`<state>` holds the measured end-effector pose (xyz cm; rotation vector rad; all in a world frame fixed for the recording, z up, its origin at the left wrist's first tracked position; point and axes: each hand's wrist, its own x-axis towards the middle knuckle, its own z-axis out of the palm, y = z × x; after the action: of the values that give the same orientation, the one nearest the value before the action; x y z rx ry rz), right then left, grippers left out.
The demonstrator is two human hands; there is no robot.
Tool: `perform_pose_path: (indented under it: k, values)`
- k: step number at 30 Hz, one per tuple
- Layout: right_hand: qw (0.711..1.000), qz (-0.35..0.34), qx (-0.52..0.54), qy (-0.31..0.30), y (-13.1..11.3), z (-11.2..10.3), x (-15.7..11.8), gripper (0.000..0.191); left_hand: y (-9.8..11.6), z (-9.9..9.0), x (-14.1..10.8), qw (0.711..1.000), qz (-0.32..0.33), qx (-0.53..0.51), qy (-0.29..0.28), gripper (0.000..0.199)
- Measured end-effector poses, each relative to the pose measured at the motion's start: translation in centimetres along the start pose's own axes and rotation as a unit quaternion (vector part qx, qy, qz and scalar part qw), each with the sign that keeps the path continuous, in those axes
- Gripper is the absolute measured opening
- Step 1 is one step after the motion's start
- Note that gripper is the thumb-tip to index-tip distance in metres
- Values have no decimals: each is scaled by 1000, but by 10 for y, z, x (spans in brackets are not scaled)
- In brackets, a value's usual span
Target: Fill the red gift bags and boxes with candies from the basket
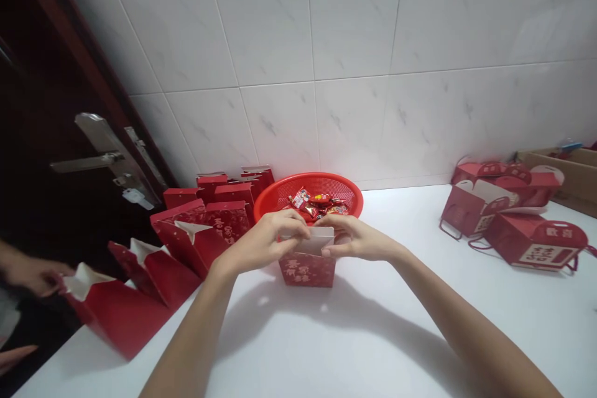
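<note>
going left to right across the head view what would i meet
another person's hand, nearest-left red bag, the wearer's left hand, red box with lettering, the wearer's right hand, red handled boxes

Bare all the way along, this pair: left forearm (196, 323) toward the worktop's (396, 211) left edge, right forearm (459, 308) over on its right side! Slim, smooth outlines, tapering to narrow, bare wrists (224, 270). And there's the left grip (267, 239), there's the right grip (366, 240), bare hands both, slender fingers (293, 224), fingertips (328, 251) too small to detail!
</note>
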<state>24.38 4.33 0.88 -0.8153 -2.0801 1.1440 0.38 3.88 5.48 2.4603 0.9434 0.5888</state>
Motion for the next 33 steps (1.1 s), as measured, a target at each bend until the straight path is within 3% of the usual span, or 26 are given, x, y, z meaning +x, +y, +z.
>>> perform_pose_path:
  k: [4, 8, 16, 19, 21, 23, 27, 28, 30, 33]
  values:
    - [998, -35, -41, -24, -6, -4, -5, 44, 0, -8, -4, 999, -38, -16, -33, 29]
    - [993, -85, -67, -37, -13, -9, -10, 38, 4, -8, -7, 995, -29, -50, -87, 37]
    - [987, -89, -117, -69, -31, -22, -24, 27, 14, 6, 2, 990, 5, -71, -125, 27]
    - [986, -68, -135, -73, -40, -34, -29, 28, 15, 6, 3, 989, 33, -89, -113, 23]
    - [991, -66, -117, -19, -40, -44, -30, 27, 14, 2, 1, 991, 42, -108, -67, 22]
    - [990, -69, -96, 75, -32, -54, -27, 23, 9, -3, 1, 993, 29, -116, -4, 22]
    - [962, -63, -55, 261, 3, -59, -9, 19, -15, -17, 17, 990, -36, -117, 67, 29]
    - [954, -60, -60, 287, 13, -55, -3, 16, -24, -19, 25, 990, -54, -112, 65, 31]
    - [954, -61, -78, 282, 31, -45, 8, 12, -42, -18, 46, 992, -73, -96, 34, 33]
    - [957, -75, -104, 260, 51, -29, 19, 13, -66, -4, 79, 994, -72, -45, -70, 31]
